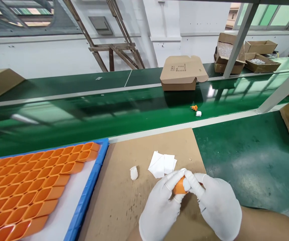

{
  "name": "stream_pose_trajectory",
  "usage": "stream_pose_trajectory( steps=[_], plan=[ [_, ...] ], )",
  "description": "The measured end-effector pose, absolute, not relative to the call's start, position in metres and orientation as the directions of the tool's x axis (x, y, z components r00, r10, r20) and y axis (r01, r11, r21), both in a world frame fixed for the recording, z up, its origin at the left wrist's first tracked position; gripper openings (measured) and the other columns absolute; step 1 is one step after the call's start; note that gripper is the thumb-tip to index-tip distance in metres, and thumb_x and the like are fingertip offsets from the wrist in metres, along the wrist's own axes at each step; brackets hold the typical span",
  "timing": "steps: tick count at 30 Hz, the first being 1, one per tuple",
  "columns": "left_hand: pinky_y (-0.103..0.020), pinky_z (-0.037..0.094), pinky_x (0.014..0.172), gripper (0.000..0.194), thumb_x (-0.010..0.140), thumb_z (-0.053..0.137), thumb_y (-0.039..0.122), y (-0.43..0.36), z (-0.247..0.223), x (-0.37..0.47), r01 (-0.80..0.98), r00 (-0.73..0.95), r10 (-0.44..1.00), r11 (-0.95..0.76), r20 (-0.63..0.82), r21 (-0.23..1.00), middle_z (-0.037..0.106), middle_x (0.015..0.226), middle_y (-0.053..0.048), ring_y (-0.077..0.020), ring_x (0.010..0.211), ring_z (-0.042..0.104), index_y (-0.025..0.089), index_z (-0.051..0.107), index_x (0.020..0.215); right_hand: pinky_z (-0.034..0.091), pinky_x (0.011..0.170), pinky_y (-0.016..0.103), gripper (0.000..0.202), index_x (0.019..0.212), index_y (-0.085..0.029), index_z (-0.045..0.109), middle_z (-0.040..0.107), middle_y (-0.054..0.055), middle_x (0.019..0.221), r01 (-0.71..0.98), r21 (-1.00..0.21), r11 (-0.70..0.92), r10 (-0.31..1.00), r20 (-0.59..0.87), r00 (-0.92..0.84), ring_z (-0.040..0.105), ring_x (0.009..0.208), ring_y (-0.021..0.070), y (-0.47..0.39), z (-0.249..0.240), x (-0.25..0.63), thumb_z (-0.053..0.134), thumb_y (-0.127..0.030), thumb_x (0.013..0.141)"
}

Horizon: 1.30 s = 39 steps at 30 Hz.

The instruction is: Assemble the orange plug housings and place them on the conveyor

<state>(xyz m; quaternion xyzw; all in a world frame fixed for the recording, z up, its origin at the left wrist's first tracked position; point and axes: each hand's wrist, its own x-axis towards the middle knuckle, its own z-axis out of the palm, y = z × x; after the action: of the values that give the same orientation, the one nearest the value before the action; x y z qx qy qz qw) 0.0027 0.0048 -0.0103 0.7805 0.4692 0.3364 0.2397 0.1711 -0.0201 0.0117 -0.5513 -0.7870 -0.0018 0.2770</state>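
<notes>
The left hand (161, 204) and right hand (217, 202), both in white gloves, are together, fingers closed about a small orange piece (178, 187). It sits between them, more of it showing on the left hand's side; the fingers cover its ends, so I can't tell its long axis. The pale bit at its right edge could be stuff or glove. White sheets (157, 164) lie just beyond the fingertips, a white wad (133, 173) left of them; farther left, orange cups (55, 193) fill a blue tray (88, 187) that runs out of sight.
</notes>
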Motion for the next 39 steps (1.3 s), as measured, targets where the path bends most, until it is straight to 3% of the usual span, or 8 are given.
stream_pose_trajectory(
  steps=[5, 6, 9, 12, 19, 26, 32, 39],
  plan=[
    [-0.040, 0.058, 0.092, 0.041, 0.083, 0.051, 0.009, 0.003, -0.019, 0.010, 0.580, 0.271, 0.935, -0.347, 0.228, 0.737, 0.072, 0.117, -0.008, -0.0250, 0.108, 0.068, 0.021, 0.064, 0.120, 0.015, 0.031, 0.030, 0.013, 0.072, -0.027, 0.063, 0.048, -0.002, 0.040, 0.969, -0.203, 0.138, 0.917, 0.397, -0.048, 0.040, 0.029, 0.0155, -0.025, 0.013, 0.153, 0.059, -0.025, 0.084],
    [-0.041, 0.057, 0.093, 0.041, 0.083, 0.051, 0.009, 0.002, -0.020, 0.011, 0.578, 0.250, 0.947, -0.315, 0.204, 0.753, 0.072, 0.118, -0.008, -0.0253, 0.110, 0.067, 0.022, 0.064, 0.120, 0.018, 0.031, 0.029, 0.007, 0.079, -0.028, 0.065, 0.053, -0.002, 0.045, 0.963, -0.220, 0.157, 0.924, 0.376, -0.064, 0.044, 0.031, 0.0156, -0.025, 0.013, 0.153, 0.061, -0.023, 0.082],
    [-0.041, 0.056, 0.094, 0.042, 0.084, 0.052, 0.011, 0.002, -0.021, 0.012, 0.536, 0.205, 0.968, -0.236, 0.146, 0.811, 0.070, 0.121, -0.006, -0.0254, 0.112, 0.066, 0.026, 0.064, 0.121, 0.039, 0.040, 0.027, 0.045, 0.120, -0.028, 0.060, 0.072, 0.002, 0.085, 0.886, -0.388, 0.255, 0.940, 0.315, -0.133, 0.060, 0.049, 0.0170, -0.020, 0.015, 0.161, 0.064, -0.016, 0.077],
    [-0.040, 0.056, 0.095, 0.039, 0.086, 0.055, 0.016, 0.003, -0.022, 0.009, 0.469, 0.148, 0.982, -0.176, 0.119, 0.866, 0.068, 0.125, -0.006, -0.0251, 0.114, 0.065, 0.028, 0.064, 0.122, 0.051, 0.056, 0.027, 0.052, 0.128, -0.028, 0.056, 0.071, 0.002, 0.107, 0.780, -0.575, 0.247, 0.942, 0.330, -0.055, 0.068, 0.065, 0.0176, -0.014, 0.015, 0.171, 0.068, -0.019, 0.078],
    [-0.040, 0.053, 0.099, 0.039, 0.086, 0.056, 0.015, 0.001, -0.022, 0.006, 0.437, 0.138, 0.974, -0.220, 0.177, 0.872, 0.067, 0.125, -0.006, -0.0241, 0.116, 0.062, 0.030, 0.063, 0.121, 0.050, 0.064, 0.022, 0.024, 0.110, -0.029, 0.067, 0.072, -0.001, 0.088, 0.574, -0.705, 0.415, 0.899, 0.415, -0.141, 0.067, 0.070, 0.0131, -0.012, 0.009, 0.174, 0.058, -0.017, 0.090],
    [-0.035, 0.057, 0.093, 0.038, 0.088, 0.054, 0.013, -0.002, -0.015, 0.010, 0.535, 0.182, 0.924, -0.379, 0.336, 0.755, 0.072, 0.114, -0.004, -0.0204, 0.108, 0.067, 0.029, 0.060, 0.122, 0.044, 0.056, 0.026, 0.023, 0.108, -0.020, 0.067, 0.069, 0.000, 0.072, 0.703, -0.461, 0.541, 0.758, 0.630, -0.170, 0.059, 0.057, 0.0133, -0.015, 0.017, 0.175, 0.056, -0.011, 0.090],
    [-0.032, 0.059, 0.084, 0.039, 0.088, 0.053, 0.012, -0.004, -0.017, 0.014, 0.533, 0.202, 0.894, -0.444, 0.401, 0.720, 0.073, 0.109, -0.006, -0.0204, 0.100, 0.069, 0.026, 0.057, 0.124, 0.038, 0.044, 0.022, 0.024, 0.065, -0.023, 0.069, 0.052, -0.003, 0.054, 0.556, -0.761, 0.334, 0.912, 0.411, 0.015, 0.043, 0.046, 0.0099, -0.011, 0.020, 0.168, 0.057, -0.014, 0.084],
    [-0.049, 0.054, 0.093, 0.029, 0.084, 0.061, 0.024, 0.005, -0.013, 0.010, 0.513, 0.010, 1.000, -0.030, 0.028, 0.858, 0.071, 0.112, -0.010, -0.0303, 0.106, 0.066, 0.023, 0.065, 0.112, 0.045, 0.050, 0.024, 0.015, 0.070, -0.023, 0.075, 0.067, 0.001, 0.065, 0.400, -0.900, 0.176, 0.931, 0.284, 0.229, 0.058, 0.055, 0.0140, -0.005, 0.015, 0.175, 0.063, -0.020, 0.078]
  ],
)
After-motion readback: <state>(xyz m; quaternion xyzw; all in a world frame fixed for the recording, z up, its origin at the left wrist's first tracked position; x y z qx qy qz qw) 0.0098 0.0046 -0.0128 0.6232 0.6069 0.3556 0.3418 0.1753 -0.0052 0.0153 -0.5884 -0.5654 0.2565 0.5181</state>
